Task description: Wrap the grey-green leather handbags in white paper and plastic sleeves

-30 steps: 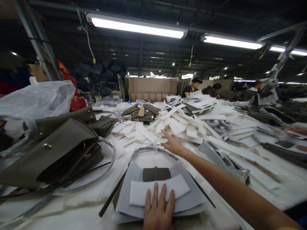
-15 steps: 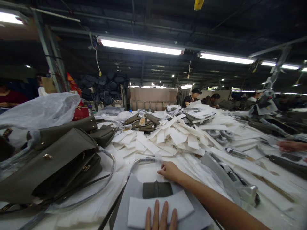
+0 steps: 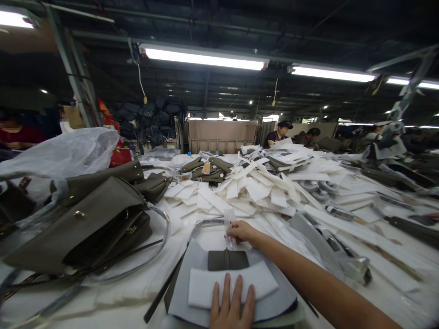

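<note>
In front of me lies a dark olive handbag covered by a light grey sheet. Its flap tab shows through an opening, and a handle wrapped in clear film arches behind it. My left hand rests flat, fingers spread, on a folded white foam sheet lying across the bag. My right hand pinches a strip of clear plastic film at the right end of the handle. The strip stands partly upright, and its lower end hangs toward the tab.
An open olive handbag lies on the left, beside crumpled translucent plastic. White foam strips are heaped behind, with more bags among them. A grey tape dispenser stands at the right. Co-workers sit farther back.
My right hand has closed on the film strip and raised its end upright. My left hand stays on the foam. The view has shifted slightly, so the left-hand bag appears farther right.
</note>
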A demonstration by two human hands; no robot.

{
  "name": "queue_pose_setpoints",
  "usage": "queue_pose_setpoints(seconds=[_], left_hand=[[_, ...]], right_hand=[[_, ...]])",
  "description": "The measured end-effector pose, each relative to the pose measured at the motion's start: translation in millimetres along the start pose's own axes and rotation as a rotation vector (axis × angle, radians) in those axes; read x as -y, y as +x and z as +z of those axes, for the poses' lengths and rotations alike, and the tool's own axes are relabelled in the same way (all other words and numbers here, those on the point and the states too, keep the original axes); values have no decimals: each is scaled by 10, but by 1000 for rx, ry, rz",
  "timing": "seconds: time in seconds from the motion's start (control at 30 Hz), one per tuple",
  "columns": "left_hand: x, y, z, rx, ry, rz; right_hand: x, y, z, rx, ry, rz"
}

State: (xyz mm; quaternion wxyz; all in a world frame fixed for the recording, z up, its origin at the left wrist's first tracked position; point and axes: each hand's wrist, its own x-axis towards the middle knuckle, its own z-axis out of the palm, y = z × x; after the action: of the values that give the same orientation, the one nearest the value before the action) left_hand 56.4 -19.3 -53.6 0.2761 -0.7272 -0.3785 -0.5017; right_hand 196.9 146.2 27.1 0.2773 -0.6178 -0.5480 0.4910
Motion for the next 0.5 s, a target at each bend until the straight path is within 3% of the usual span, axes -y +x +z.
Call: queue_pose_setpoints(seconds=[0.13,0.5], left_hand=[[16,44,-136,106,1,0],[54,69,-141,104,54,75]], right_hand=[[89,-24,-57,14,195,-24],[387,81,-235,-94,378,-117]])
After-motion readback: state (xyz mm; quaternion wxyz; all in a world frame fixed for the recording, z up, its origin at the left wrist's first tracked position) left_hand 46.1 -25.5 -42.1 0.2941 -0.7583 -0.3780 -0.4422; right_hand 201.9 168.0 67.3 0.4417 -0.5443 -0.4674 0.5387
